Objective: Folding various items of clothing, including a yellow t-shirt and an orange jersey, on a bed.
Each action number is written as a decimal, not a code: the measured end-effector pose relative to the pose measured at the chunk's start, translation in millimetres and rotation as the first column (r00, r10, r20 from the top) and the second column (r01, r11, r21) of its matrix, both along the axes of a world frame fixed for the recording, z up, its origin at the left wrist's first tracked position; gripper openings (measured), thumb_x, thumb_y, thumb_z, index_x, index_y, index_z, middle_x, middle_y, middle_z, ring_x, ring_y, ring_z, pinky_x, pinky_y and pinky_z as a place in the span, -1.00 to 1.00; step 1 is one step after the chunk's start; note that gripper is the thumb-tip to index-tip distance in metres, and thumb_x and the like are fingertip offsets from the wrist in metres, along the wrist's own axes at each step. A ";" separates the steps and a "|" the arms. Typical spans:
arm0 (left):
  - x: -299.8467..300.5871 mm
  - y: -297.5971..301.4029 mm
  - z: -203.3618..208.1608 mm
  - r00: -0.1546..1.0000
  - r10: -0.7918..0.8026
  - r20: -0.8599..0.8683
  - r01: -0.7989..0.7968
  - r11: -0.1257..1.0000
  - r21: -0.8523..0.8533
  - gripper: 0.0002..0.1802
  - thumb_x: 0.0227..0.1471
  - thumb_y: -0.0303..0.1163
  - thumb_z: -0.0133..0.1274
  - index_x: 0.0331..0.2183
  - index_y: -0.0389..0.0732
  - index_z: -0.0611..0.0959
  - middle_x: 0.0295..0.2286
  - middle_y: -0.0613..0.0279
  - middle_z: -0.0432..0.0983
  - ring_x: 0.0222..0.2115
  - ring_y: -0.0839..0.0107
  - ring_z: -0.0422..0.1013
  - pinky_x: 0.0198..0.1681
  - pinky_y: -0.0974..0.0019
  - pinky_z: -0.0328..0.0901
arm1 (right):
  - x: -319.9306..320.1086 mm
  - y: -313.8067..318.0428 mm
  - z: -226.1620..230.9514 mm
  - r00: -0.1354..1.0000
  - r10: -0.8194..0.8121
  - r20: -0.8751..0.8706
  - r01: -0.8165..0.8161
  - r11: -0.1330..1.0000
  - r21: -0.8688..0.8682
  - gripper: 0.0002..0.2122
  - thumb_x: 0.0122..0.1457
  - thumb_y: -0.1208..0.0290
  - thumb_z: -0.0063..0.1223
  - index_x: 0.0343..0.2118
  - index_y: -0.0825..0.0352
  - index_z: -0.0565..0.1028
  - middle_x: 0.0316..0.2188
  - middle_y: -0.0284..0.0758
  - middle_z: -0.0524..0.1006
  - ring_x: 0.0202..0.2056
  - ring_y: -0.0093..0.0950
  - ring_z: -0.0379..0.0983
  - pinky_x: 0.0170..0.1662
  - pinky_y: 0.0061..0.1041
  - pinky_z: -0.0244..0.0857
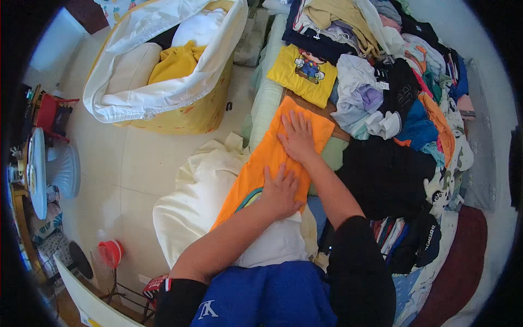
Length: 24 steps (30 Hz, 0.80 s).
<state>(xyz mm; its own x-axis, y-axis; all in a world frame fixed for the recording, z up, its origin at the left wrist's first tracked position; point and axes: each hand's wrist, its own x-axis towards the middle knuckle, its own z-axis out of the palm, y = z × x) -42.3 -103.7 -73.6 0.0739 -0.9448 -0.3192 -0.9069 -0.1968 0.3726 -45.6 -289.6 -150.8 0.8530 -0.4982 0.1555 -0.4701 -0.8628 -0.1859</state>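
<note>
An orange garment (248,174), folded into a long strip, stretches diagonally in front of me, with part of a curved coloured print near its lower end. My left hand (281,191) lies flat on its middle, fingers spread. Farther up the strip, my right hand (298,135) also presses flat with its fingers apart. Neither hand grips anything. Just beyond the far end rests a folded yellow shirt (301,73) with a cartoon figure. Cream cloth (188,188) spreads under and left of the orange garment. My left forearm hides some of the lower end.
A large yellow basket (215,111) with a white liner holds clothes and cushions at the upper left. Heaped clothes (359,92) cover the bed on the right, beside a black garment (381,177). A red bucket (111,253) and blue stool (38,169) stand at left.
</note>
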 end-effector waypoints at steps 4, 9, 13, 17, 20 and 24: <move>3.9 4.9 8.9 0.991 -0.134 0.012 0.129 0.973 0.193 -0.22 0.06 0.18 -0.22 0.19 -0.08 0.24 0.23 0.18 0.02 0.27 0.10 -0.17 0.17 -0.42 -0.31 | 4.5 -5.8 -21.0 0.996 -0.015 -0.083 0.016 1.000 0.007 -0.40 0.19 0.07 -0.14 0.26 0.18 0.09 0.30 -0.15 -0.04 0.30 -0.15 -0.15 0.29 -0.04 -0.37; 2.0 17.3 10.0 0.990 -0.141 0.011 0.140 0.989 0.053 -0.27 0.02 0.15 -0.14 0.11 -0.11 0.37 0.17 0.16 0.15 0.23 0.14 -0.04 0.15 -0.42 -0.25 | 9.3 -18.9 -31.5 0.996 -0.027 -0.087 0.025 0.999 -0.029 -0.40 0.21 0.03 -0.20 0.28 0.12 0.06 0.31 -0.18 -0.06 0.31 -0.17 -0.18 0.29 -0.02 -0.39; 15.7 39.1 31.1 0.945 0.180 -0.273 -0.246 0.941 -0.232 -0.58 -0.07 -0.14 0.10 -0.18 -0.19 0.56 -0.07 0.08 0.40 0.00 0.05 0.26 0.05 -0.10 0.11 | 16.0 -18.7 -28.4 0.994 -0.040 -0.102 0.037 0.999 -0.031 -0.43 0.20 0.04 -0.19 0.25 0.14 0.12 0.28 -0.16 0.01 0.29 -0.17 -0.11 0.28 -0.04 -0.32; 53.5 100.2 52.6 0.798 0.563 -0.215 -0.585 0.636 -0.503 -0.65 -0.14 -0.32 0.21 -0.27 -0.23 0.55 -0.33 0.05 0.50 -0.27 0.08 0.40 -0.18 0.15 0.29 | 25.8 -43.5 -1.6 0.989 -0.134 0.058 0.111 0.946 0.304 -0.54 0.17 0.11 -0.12 0.02 0.32 0.38 0.01 -0.12 0.39 0.08 -0.14 0.24 0.15 -0.12 0.04; 54.1 129.2 69.0 0.650 0.701 -0.294 -0.759 0.578 -0.300 -0.64 -0.11 -0.27 0.20 -0.28 -0.26 0.53 -0.37 0.00 0.50 -0.36 0.11 0.43 -0.26 0.14 0.33 | 52.2 -50.9 -7.4 0.902 -0.280 0.328 0.188 0.940 0.284 -0.64 0.16 0.15 -0.10 -0.21 0.39 0.49 -0.23 -0.18 0.50 -0.12 -0.14 0.37 -0.03 -0.16 0.21; 43.3 149.7 70.4 0.503 0.785 -0.362 -0.847 0.531 -0.027 -0.61 -0.04 -0.19 0.17 -0.30 -0.30 0.49 -0.45 -0.05 0.52 -0.45 0.08 0.48 -0.39 0.14 0.36 | 81.0 -48.4 -11.1 0.930 -0.314 0.191 0.279 0.941 0.193 -0.61 0.18 0.08 -0.11 -0.34 0.39 0.52 -0.29 -0.09 0.51 -0.20 -0.10 0.42 -0.11 -0.17 0.28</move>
<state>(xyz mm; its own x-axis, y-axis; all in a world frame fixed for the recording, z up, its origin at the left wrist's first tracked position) 1.0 46.0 -3.3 0.7829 -0.5457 -0.2989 -0.2259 -0.6969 0.6806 35.4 -338.0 -161.8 0.6171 -0.7565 0.2166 -0.6328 -0.6407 -0.4349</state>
